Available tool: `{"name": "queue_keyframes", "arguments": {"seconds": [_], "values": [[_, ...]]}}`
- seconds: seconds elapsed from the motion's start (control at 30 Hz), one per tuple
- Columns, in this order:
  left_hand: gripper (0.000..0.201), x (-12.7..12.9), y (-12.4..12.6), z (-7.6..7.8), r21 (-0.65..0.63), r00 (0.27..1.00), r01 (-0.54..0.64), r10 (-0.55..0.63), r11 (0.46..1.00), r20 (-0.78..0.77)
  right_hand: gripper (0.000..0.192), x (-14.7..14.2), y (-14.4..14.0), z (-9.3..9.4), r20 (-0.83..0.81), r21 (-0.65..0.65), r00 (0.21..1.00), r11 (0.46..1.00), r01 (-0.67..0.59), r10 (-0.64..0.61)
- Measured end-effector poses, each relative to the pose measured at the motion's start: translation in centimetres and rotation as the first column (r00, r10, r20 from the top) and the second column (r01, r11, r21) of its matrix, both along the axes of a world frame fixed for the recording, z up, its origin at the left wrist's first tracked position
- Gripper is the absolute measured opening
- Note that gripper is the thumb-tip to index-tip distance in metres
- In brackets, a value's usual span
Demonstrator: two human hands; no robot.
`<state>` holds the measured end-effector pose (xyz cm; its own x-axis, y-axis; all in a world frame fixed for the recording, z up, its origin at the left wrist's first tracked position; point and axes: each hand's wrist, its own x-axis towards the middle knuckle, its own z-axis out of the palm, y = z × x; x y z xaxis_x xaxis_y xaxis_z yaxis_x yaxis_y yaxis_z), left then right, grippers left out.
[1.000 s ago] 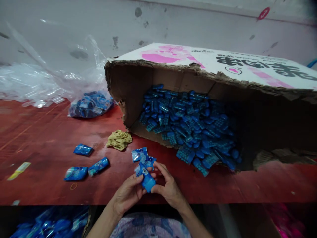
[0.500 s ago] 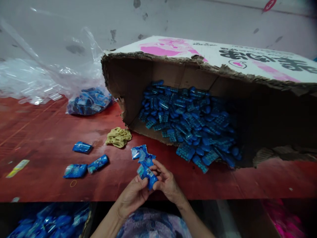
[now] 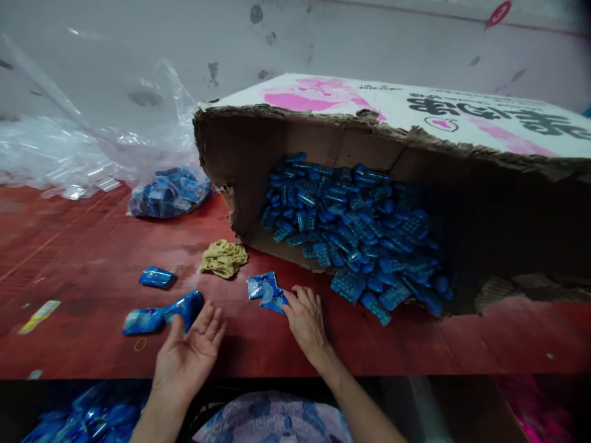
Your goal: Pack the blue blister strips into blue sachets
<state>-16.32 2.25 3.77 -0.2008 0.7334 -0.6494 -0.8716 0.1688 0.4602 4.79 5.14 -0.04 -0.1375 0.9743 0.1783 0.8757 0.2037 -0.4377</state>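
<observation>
1. Left hand (image 3: 187, 354): fingers spread apart, palm half up, clamped on nothing. Fingertips sit just beside the near end of a small blue plastic-wrapped packet (image 3: 185, 306) on the red-brown worktable (image 3: 83, 246); whether they touch it, I cannot tell.
2. That packet lies with its long axis slanting up to the right. Its lower left end meets a second flat blue sachet (image 3: 141, 320), which runs roughly side to side.
3. A third blue packet (image 3: 157, 277) lies apart, farther out on the table to the left.
4. Right hand (image 3: 305, 317): palm down, fingers loosely together, tips resting on the near edge of a pair of overlapping blue foil sachets (image 3: 266, 291). Not closed around them, only touching.
5. Key relation: the pair lies ahead and to the left of the right hand's fingertips, between that hand and a crumpled yellow cloth (image 3: 223, 258). The right hand is clearly the nearer; the left is well apart from the pair.
6. Behind: a large torn cardboard box (image 3: 240, 160) tipped on its side, open mouth facing the person, a heap of blue blister-type packs (image 3: 355, 237) spilling toward the table edge, just right of the right hand.
7. Far left: a clear plastic bag holding more blue packets (image 3: 168, 192), loose clear film beside it.
8. A thin rubber band (image 3: 139, 344) lies near the left wrist side, below the sachet.
</observation>
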Motion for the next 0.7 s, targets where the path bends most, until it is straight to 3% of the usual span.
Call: {"name": "queue_keyframes", "arguments": {"seconds": [0.13,0.2,0.33,0.5,0.6,0.7], "values": [[0.013,3.9,-0.8,-1.3,-0.092,0.957,0.288,-0.289,0.953,0.001,0.016,-0.8,0.1,-0.8,0.075,0.058,0.997,0.998,0.015,-0.019],[0.013,6.1,-0.8,-1.7,-0.116,0.925,0.366,-0.375,0.923,-0.066,0.019,-0.7,0.1,-1.0,0.077,0.092,0.997,0.996,0.0,-0.007],[0.026,8.6,-0.4,-1.6,-0.138,0.896,0.364,-0.387,0.921,-0.216,0.017,0.0,0.2,-0.9,0.097,0.107,0.995,0.994,-0.019,0.009],[0.033,8.8,0.2,-1.7,-0.146,0.856,0.42,-0.445,0.896,-0.264,0.018,0.4,-0.9,0.4,0.011,0.189,0.998,0.98,-0.056,0.055],[0.027,8.8,0.2,-2.1,-0.131,0.828,0.474,-0.492,0.871,-0.271,0.018,0.3,-2.0,1.2,-0.102,0.245,0.985,0.963,-0.112,0.141],[0.023,9.2,0.1,-2.3,-0.106,0.841,0.451,-0.461,0.886,-0.284,0.022,0.4,-2.3,1.4,-0.373,0.135,0.924,0.99,-0.029,0.078]]}}
